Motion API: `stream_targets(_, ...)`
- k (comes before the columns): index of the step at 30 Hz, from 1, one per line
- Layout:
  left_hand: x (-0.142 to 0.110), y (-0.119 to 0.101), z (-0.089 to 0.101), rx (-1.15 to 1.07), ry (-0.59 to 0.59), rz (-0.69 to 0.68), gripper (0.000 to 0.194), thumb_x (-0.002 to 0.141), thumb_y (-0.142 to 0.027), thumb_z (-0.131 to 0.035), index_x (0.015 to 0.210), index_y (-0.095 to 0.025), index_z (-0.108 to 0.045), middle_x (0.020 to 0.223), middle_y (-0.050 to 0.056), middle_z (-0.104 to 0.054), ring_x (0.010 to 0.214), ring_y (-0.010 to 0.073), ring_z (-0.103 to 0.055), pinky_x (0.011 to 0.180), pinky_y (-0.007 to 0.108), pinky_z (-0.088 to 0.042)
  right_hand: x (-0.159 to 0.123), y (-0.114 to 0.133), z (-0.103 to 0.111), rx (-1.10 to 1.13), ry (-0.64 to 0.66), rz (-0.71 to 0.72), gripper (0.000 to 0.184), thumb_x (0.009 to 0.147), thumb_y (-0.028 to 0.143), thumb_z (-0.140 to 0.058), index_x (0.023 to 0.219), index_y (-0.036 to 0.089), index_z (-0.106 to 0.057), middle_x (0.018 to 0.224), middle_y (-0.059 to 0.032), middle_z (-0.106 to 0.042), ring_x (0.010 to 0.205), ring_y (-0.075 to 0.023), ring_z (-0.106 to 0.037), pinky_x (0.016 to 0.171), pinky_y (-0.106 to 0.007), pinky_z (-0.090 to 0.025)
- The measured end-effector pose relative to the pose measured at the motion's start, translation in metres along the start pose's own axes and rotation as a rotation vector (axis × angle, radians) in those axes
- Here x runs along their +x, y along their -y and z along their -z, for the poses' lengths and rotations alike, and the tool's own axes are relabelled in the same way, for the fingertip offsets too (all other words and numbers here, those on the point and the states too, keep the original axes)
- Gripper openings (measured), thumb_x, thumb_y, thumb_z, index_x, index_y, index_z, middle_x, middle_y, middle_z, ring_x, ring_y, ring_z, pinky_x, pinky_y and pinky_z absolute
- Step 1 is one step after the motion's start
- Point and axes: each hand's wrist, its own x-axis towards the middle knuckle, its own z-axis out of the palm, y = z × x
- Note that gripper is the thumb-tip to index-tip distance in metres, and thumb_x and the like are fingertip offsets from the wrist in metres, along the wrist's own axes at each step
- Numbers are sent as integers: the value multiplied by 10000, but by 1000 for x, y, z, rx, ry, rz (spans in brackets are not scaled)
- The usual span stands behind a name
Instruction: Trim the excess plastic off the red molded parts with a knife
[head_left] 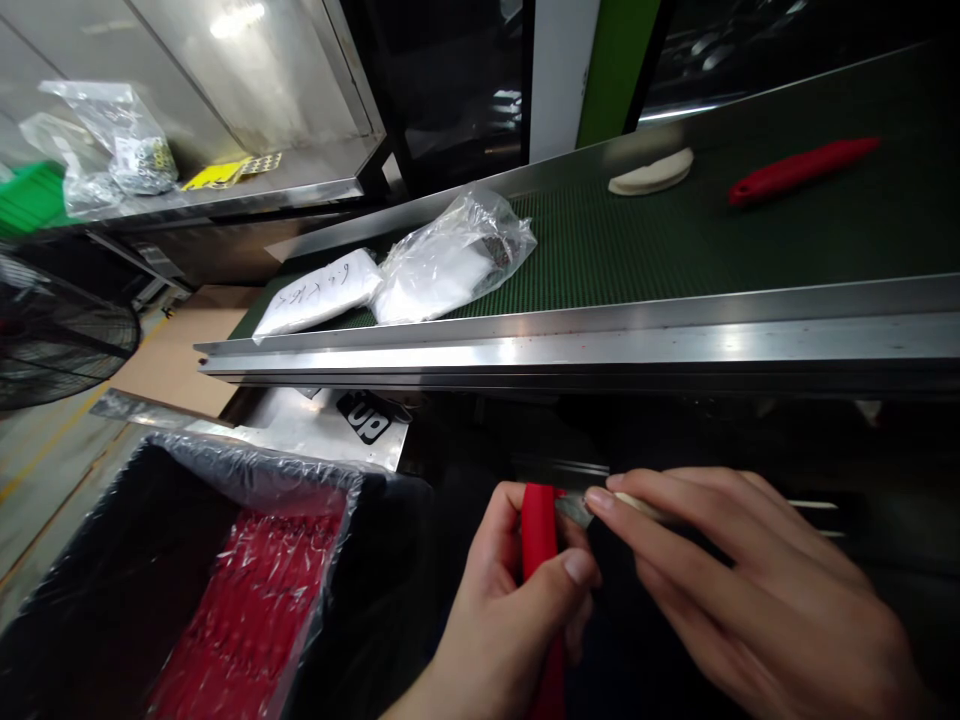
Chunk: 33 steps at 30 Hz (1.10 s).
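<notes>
My left hand (517, 600) is closed round a red plastic handle (538, 535), held upright below the conveyor's edge. My right hand (750, 590) pinches a thin pale blade-like piece (637, 505) with a grey metal tip (574, 508) that meets the top of the red handle. Both hands are low, in front of the dark space under the belt. On the belt at the far right lies another red handle (802, 168), beside a cream curved piece (651, 172).
The green conveyor belt (675, 240) with its steel rail (600, 345) crosses the view. Two white plastic bags (450, 260) lie on its left end. A black bin (90, 600) lined with plastic holds several red handles (255, 610). A fan (52, 340) stands left.
</notes>
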Motion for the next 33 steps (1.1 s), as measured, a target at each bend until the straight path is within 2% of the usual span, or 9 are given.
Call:
stream_targets(4, -4, 0, 0, -5, 101, -22, 310, 839, -332, -684, 905, -186, -418, 810, -1, -571, 484, 21, -447, 425, 115, -340, -2, -8, 3, 7, -71, -81, 357, 869, 43, -562, 1198, 159, -637, 1097, -85, -642, 1006, -203, -602, 846, -373, -480)
stream_targets(7, -3, 3, 1, -22, 82, -20, 288, 851, -321, -668, 917, -182, -425, 812, 3, -576, 473, 21, -445, 412, 114, -360, -2, -9, 7, 86, -114, -105, 353, 864, 51, -575, 1189, 174, -637, 1122, -84, -623, 1043, -205, -597, 843, -358, -500)
stream_targets(10, 1, 5, 3, -62, 78, -5, 247, 866, -301, -641, 917, -175, -435, 797, 0, -567, 463, 24, -446, 396, 112, -383, -1, -4, 7, 93, -96, -73, 358, 862, 23, -562, 1184, 158, -637, 1119, -82, -619, 1055, -188, -583, 853, -336, -485)
stream_targets(14, 3, 5, 6, -141, 132, -8, 194, 877, -285, -607, 941, -176, -460, 817, 4, -569, 451, 26, -453, 374, 113, -403, 0, 5, 1, 93, -68, -56, 325, 875, 13, -536, 1153, 139, -648, 1104, -85, -618, 1051, -170, -570, 848, -322, -474)
stream_targets(18, 2, 5, 9, -235, 202, 54, 160, 892, -300, -568, 966, -185, -486, 783, 5, -541, 467, 34, -450, 360, 93, -371, 1, 6, -3, 105, -47, -56, 315, 891, 32, -525, 1161, 141, -645, 1108, -82, -617, 1058, -158, -564, 842, -301, -468)
stream_targets(23, 2, 9, 11, -387, 338, 65, 130, 913, -287, -515, 1014, -211, -485, 858, 27, -533, 500, 36, -464, 369, 76, -345, 2, 9, -5, 139, -62, -66, 294, 900, 41, -519, 1140, 137, -659, 1095, -79, -621, 1044, -137, -570, 845, -271, -481)
stream_targets(29, 5, 15, 12, -450, 401, 87, 169, 916, -333, -485, 1047, -228, -465, 903, 38, -511, 504, 45, -470, 360, 84, -347, -2, 12, -6, 157, -97, -95, 314, 886, 36, -540, 1151, 162, -654, 1118, -74, -620, 1052, -149, -578, 854, -291, -501)
stream_targets(33, 6, 19, 13, -463, 449, 39, 146, 927, -320, -453, 1032, -220, -459, 871, 36, -511, 493, 48, -483, 364, 88, -362, -2, 12, -6, 148, -101, -83, 312, 886, 23, -532, 1135, 158, -661, 1103, -69, -624, 1044, -138, -578, 855, -280, -494)
